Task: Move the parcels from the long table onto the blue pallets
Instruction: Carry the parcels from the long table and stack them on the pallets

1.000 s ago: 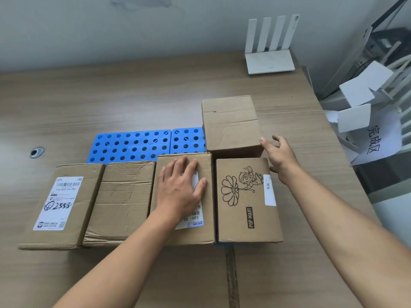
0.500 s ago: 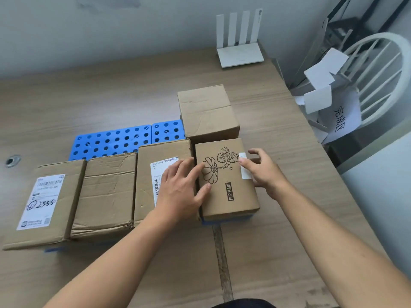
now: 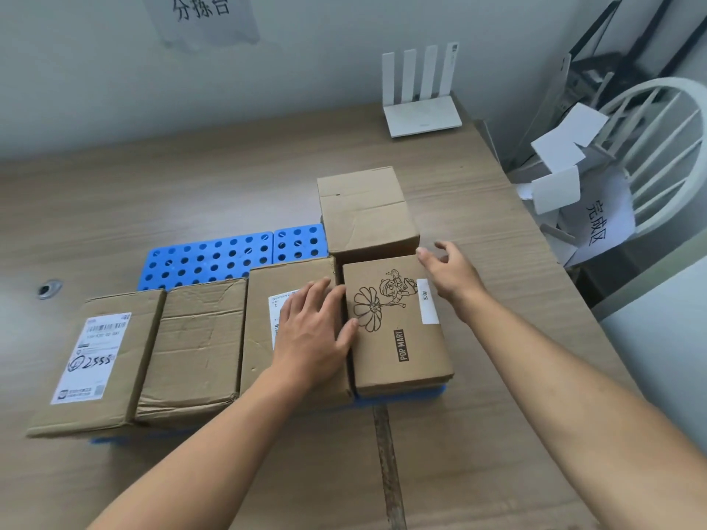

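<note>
The 5 parcels sit on the blue pallets [image 3: 214, 258], which lie flat on the wooden table [image 3: 191, 185]. 4 of them form a row along the near edge of the pallets, and the 5th, a plain taller box [image 3: 365, 212], stands behind the right end of that row. At the right end is the POP MART box [image 3: 398, 330], printed with a flower drawing and carrying a small white sticker on its right side. Just to its left is a labelled box [image 3: 264, 323], touching it along the side.

Your left hand [image 3: 313, 334] lies flat on top of the labelled box, fingers spread and open, gripping nothing; the fingertips reach the seam beside the POP MART box and the thumb [image 3: 350, 328] touches that box's left edge. Your right hand [image 3: 451, 273] is at the far right corner of the POP MART box, fingers loosely open and curled, closed on nothing; you cannot tell whether it touches the box.

Further left are a creased plain box [image 3: 199, 346] and, at the left end, a box with a large white shipping label [image 3: 95, 357] marked 2555. Bare blue pallet with round holes shows behind the row.

A white router [image 3: 421, 109] with 4 antennas stands at the table's far edge. A white chair [image 3: 658, 154] holding loose paper stands to the right.
</note>
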